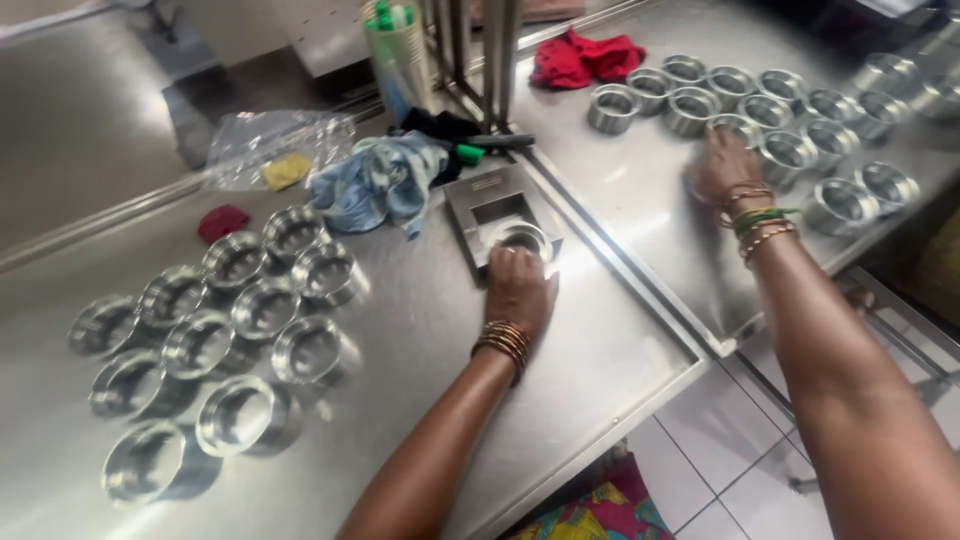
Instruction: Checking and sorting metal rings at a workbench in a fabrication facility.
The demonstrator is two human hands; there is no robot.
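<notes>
Lower left of frame: cluster of machined metal rings (235, 340) on steel table (560, 400). Centre: your left hand (518, 290), fingers curled on ring (524, 238) seated in square grey fixture (490, 205). Right of centre: your right hand (722, 168), fingers spread, touching ring (733, 128) at edge of second ring group (780, 105). Beyond: blue cloth (380, 180), clear plastic bag (270, 140), red rag (585, 55) at top.

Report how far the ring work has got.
Looks done: a group of metal rings laid out at left. In hand: the left hand rests on a ring in the square fixture; the right hand reaches the rings at right, apparently still waiting.
</notes>
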